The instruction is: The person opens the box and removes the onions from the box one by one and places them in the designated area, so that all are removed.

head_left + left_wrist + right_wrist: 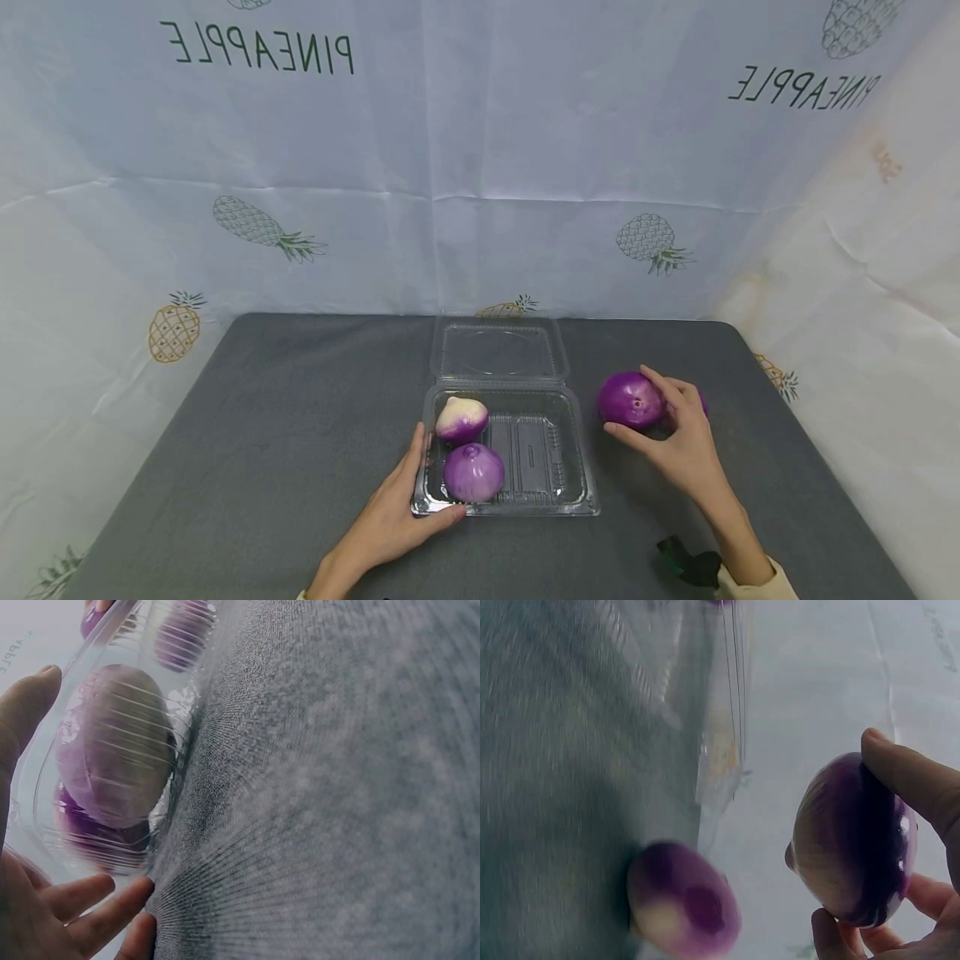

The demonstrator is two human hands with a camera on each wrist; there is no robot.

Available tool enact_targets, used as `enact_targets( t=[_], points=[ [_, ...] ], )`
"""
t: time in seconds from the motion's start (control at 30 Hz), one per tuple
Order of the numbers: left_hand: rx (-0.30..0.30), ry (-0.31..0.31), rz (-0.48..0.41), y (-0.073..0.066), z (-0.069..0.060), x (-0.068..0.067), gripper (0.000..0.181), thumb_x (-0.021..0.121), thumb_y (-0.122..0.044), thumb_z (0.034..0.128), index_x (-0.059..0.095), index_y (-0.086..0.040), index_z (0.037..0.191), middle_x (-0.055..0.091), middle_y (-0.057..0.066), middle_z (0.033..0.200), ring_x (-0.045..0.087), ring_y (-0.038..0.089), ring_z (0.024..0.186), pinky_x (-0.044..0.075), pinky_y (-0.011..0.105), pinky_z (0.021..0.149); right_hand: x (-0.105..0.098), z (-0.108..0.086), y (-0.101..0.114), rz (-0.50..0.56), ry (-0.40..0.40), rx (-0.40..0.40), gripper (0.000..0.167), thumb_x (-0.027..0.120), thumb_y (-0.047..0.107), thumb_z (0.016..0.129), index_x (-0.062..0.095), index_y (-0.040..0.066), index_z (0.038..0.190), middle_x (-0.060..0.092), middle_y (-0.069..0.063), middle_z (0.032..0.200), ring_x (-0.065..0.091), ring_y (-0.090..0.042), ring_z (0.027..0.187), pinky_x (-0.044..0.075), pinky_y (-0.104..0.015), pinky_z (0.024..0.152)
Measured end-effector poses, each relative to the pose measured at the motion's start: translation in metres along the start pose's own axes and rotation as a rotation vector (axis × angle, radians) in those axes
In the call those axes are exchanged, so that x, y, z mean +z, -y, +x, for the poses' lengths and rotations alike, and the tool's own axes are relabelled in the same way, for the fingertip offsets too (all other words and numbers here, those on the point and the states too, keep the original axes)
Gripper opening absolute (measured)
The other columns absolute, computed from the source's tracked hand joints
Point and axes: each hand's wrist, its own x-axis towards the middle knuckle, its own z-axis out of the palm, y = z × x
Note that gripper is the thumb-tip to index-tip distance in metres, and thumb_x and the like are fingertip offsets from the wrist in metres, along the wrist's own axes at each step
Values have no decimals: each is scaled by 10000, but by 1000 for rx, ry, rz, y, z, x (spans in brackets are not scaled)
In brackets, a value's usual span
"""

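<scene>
A clear plastic clamshell box (525, 510) lies with its lid folded back. In its left half are a white-topped purple onion (461, 421) and a purple onion (474, 473) in front of it. My left hand (390, 508) rests at the box's front left corner, fingers along the left side and thumb at the front rim. To the right of the box, my right hand (678, 437) grips another purple onion (851, 840) between thumb and fingers. In the right wrist view this onion is raised; one more onion (682, 900) sits on the table, mostly hidden behind the hand in the head view.
A grey cloth covers the table (300, 417). The box's open lid (498, 350) reaches toward the table's back edge. Behind hangs a pale curtain (480, 150) printed with pineapples. A dark strap (690, 567) shows by the right wrist.
</scene>
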Motion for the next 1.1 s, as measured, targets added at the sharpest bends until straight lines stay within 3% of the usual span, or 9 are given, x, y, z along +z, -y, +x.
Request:
enact_targets(
  t=[0.07,0.2,0.3,0.37,0.5,0.63,0.83,1.0,1.1],
  points=[
    [-5,3,-1,0,0,0,1243,825,-570,792,72,-82,1653,267,118,1691,300,321,1550,293,578,1228,-6,0,-3,-28,-27,8,876,916,167,747,487,57,1503,454,-270,1342,523,-445,1216,481,-706,979],
    [-14,7,0,0,0,0,1244,823,-575,791,68,-92,1655,271,109,1692,302,316,1550,293,576,1229,-19,0,-12,-64,-68,35,893,917,174,745,476,57,1512,467,-257,1358,518,-351,1192,505,-238,967],
    [-15,5,1,0,-1,0,1245,824,-576,789,68,-100,1656,272,107,1692,308,312,1548,298,576,1227,-26,-2,-19,-67,-87,61,905,921,182,746,469,73,1522,469,-242,1377,479,-101,1176,330,39,847],
    [-16,6,-1,0,-1,0,1244,824,-574,790,65,-106,1657,272,101,1693,306,305,1549,297,575,1228,-30,-3,-23,-61,-102,77,898,920,176,747,473,78,1520,471,-235,1386,413,55,1135,298,81,845],
    [-17,10,-5,0,-1,0,1244,821,-575,793,59,-105,1657,268,102,1694,304,307,1550,294,578,1229,-36,-5,-29,-72,-139,100,866,913,166,755,491,79,1507,478,-207,1378,342,178,1085,286,79,846],
    [-19,12,-8,0,-1,0,1243,818,-578,795,58,-104,1657,262,117,1695,337,322,1537,303,587,1222,-44,-6,-35,-85,-172,118,848,904,165,768,495,84,1506,468,-193,1387,345,165,1082,297,57,858],
    [-14,13,-6,0,-1,0,1243,820,-572,796,59,-97,1656,260,122,1694,323,326,1541,299,585,1224,-54,-6,-47,-103,-191,186,841,882,184,797,476,114,1530,389,-222,1450,294,132,1097,343,-42,1012],
    [-13,11,3,0,-1,0,1239,814,-581,798,57,-108,1657,252,123,1696,304,331,1548,298,585,1224,-59,-6,-58,-113,-230,230,838,877,155,790,482,106,1527,365,-234,1426,293,127,1064,324,-18,1008],
    [-9,8,4,0,0,0,1239,815,-580,798,54,-114,1658,253,121,1696,307,330,1547,301,585,1223,-61,-5,-64,-110,-228,265,845,868,151,801,461,101,1540,333,-244,1445,295,101,1071,361,-129,1122]
  ],
)
